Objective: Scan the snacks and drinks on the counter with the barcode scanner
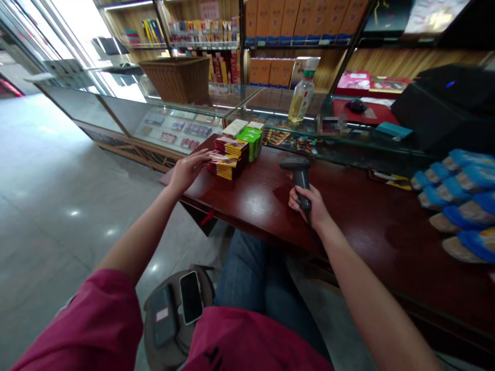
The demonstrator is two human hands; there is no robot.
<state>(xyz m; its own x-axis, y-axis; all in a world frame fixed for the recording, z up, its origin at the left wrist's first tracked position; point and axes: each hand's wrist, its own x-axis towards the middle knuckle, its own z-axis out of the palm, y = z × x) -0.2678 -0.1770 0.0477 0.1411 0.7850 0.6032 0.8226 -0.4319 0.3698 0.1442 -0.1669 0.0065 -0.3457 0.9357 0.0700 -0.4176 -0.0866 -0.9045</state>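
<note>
The right hand (309, 203) has its fingers and thumb wrapped around the handle of a dark handheld scanner (296, 165), a snug hold with the wide head of the tool above the fist and a cable (308, 217) leaving the lower end. The scanner is over the middle of the dark red wooden table (251, 198), to the right of the small goods. It looks like a stiff plastic shell, probably light enough for 1 hand and a little top-heavy, so the handle just under the head seems the best place to hold it; the cable may drag if pulled far. The left hand (189, 170) reaches out with fingers extended to the left edge of a stack of red and yellow packets (226, 159) near the table's far left part; the fingertips are at that edge, but I cannot tell whether they pinch a packet or only rest against it. These packets look thin and light, with glossy wrappers that may slide on each other, so a gentle pinch on the short edges of 1 packet should suit better than a push on the pile, and a hard squeeze could crush what is inside. Just behind them, the green packs (251, 138) look boxier and likely keep their shape when held by the sides.
</note>
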